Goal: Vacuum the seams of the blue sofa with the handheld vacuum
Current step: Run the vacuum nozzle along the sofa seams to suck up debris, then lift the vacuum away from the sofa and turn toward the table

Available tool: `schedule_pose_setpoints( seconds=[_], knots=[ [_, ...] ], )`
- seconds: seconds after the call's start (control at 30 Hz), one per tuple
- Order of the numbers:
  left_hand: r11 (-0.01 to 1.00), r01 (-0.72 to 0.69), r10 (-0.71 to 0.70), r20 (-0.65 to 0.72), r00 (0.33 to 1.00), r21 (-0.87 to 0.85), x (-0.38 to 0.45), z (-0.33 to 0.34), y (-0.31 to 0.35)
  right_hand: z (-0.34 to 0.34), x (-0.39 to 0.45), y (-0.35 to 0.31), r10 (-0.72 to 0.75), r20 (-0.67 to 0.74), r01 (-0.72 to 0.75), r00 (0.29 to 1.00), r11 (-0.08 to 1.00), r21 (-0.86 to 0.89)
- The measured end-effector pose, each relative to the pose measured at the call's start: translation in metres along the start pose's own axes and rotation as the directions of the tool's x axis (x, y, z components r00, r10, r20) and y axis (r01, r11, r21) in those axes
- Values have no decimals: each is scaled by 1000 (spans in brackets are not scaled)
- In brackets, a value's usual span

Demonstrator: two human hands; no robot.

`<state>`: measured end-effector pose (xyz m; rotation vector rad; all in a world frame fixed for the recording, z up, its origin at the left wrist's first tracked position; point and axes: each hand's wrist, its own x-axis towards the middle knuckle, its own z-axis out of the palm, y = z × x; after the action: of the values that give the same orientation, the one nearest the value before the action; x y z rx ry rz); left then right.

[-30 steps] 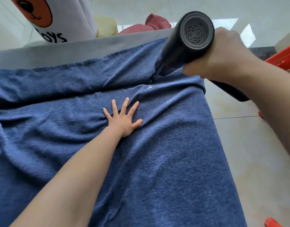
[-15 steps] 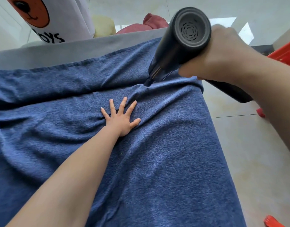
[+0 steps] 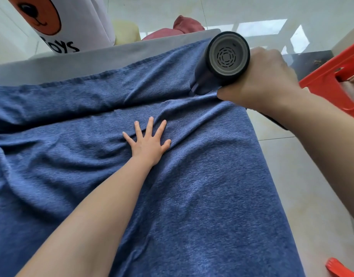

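Observation:
The blue sofa fills most of the view, its fabric cover wrinkled. A seam runs across where seat meets backrest. My right hand grips the black handheld vacuum by its handle, at the upper right. Its round vented rear end faces me and its nozzle is down in the seam near the sofa's right end. My left hand lies flat on the seat cushion with fingers spread, a little below the seam and left of the nozzle.
A grey strip runs along the top of the backrest. Behind it stand a white bag printed "Toys", a yellow cushion and a red cushion. A red plastic stool sits right, on tiled floor.
The vacuum and my right hand have moved right along the seam, toward the sofa's right end. My left hand has stayed flat on the cushion.

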<state>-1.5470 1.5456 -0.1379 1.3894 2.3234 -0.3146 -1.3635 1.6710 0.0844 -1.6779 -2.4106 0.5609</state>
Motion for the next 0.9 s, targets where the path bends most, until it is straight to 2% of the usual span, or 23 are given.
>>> schedule_pose_setpoints(
  seconds=[0.1,0.27,0.37,0.5,0.6,0.77,0.9],
  knots=[
    [999,-10,11,16,1000,-35,-15,0,0,-4,-14,-1,-5,-11,5,1000,999,48],
    [998,-66,68,168,983,-18,-46,-16,-15,-22,-53,-4,59,35,-66,998,970,232],
    [997,-57,66,149,987,-60,-85,-33,-17,-41,-82,-1,119,60,-133,991,922,362],
    [961,-81,83,-6,997,-264,-150,-76,-1,-74,-129,-1,194,88,-213,977,865,455],
    [894,-225,158,-197,968,-387,-207,-124,18,-104,-167,-7,241,159,-288,958,791,540],
    [736,-529,294,-504,812,-422,-304,-194,47,-160,-237,-18,237,259,-350,936,597,722],
    [689,-628,327,-619,714,-361,-362,-230,55,-197,-292,-22,183,316,-365,931,476,800]
  ],
)
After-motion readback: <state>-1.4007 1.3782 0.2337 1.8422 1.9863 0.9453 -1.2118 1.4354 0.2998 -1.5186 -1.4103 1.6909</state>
